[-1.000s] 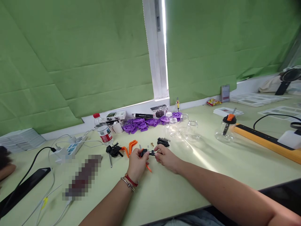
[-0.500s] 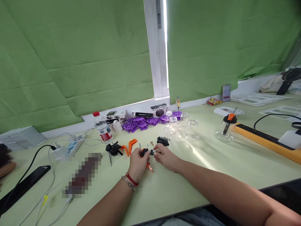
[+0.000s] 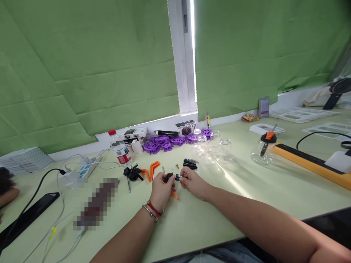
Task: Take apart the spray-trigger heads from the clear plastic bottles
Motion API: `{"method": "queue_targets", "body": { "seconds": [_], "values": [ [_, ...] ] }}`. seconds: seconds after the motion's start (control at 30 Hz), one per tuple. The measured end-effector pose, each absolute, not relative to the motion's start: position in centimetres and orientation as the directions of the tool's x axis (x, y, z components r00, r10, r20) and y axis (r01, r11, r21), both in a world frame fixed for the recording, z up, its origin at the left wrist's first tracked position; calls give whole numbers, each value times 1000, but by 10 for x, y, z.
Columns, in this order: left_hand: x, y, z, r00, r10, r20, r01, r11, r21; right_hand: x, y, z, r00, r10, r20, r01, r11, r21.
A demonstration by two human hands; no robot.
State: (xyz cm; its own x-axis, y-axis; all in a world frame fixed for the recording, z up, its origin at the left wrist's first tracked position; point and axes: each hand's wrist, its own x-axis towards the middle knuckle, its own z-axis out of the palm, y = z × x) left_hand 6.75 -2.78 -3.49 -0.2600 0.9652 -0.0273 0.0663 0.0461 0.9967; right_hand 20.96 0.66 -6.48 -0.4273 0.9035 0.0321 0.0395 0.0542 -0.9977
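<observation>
In the middle of the table, my left hand [image 3: 161, 188] is closed around a small black assembly [image 3: 169, 176], with an orange arm [image 3: 174, 194] sticking out below the fingers. My right hand [image 3: 193, 182] faces it, thumb and fingers pinched at a small black piece [image 3: 177, 177] that meets the assembly. Its exact shape is too small to make out. Just beyond the hands lie tiny brass-coloured bits [image 3: 177, 166] and a pile of black parts [image 3: 189, 164] with metal springs. To the left are bent orange handles [image 3: 154, 168] and black clamp-like parts [image 3: 133, 174] with a metal rod.
Purple plastic parts [image 3: 163, 142], boxes [image 3: 135, 133] and a red-capped bottle [image 3: 120, 150] line the back. Clear jars [image 3: 225, 151] stand right of them. Further right are a jar with a black-and-orange top [image 3: 267, 140] and a yellow-black bar [image 3: 309, 164]. Cables [image 3: 61, 208] cross the left.
Both hands stay in nearly the same place. The small piece at my right fingertips has shifted slightly; the things on the table have not moved.
</observation>
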Motion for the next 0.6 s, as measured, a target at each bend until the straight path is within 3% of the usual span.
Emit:
{"method": "queue_targets", "body": {
  "seconds": [0.6],
  "values": [
    [66,-27,-38,-266,964,-22,89,48,995,209,6,-62,-403,915,15,56,41,-998]
  ]
}}
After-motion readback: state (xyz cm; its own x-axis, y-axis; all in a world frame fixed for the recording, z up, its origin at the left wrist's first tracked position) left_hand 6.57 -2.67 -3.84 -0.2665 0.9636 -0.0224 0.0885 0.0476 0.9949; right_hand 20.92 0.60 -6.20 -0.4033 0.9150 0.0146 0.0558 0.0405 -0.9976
